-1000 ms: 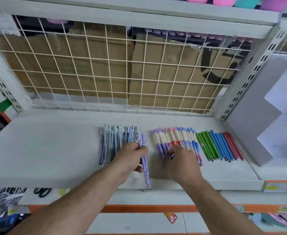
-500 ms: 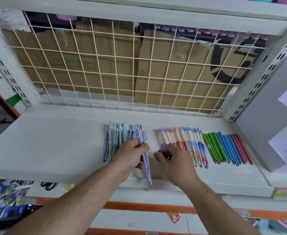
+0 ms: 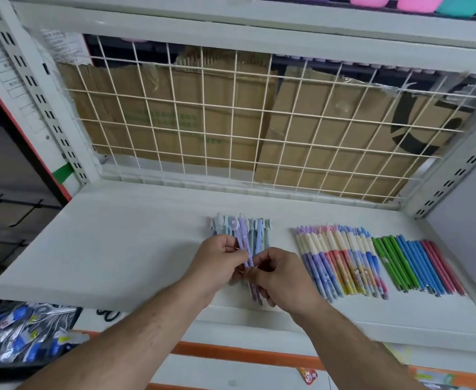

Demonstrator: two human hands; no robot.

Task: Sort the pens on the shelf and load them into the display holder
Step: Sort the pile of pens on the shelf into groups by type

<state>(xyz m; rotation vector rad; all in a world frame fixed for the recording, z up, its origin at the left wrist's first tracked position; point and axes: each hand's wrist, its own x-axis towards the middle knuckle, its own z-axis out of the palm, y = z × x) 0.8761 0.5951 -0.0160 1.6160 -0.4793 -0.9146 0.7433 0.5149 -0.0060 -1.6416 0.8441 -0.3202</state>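
My left hand (image 3: 217, 266) curls its fingers round a few purple pens (image 3: 243, 243), holding them just above the pile of pale blue and grey pens (image 3: 257, 233) at the middle of the white shelf (image 3: 104, 249). My right hand (image 3: 284, 280) meets it, thumb and forefinger pinching the same pens lower down. To the right lies a row of cream-capped pens (image 3: 340, 260), and beside it a row of green, blue and red pens (image 3: 416, 263). A wire grid (image 3: 231, 122) backs the shelf.
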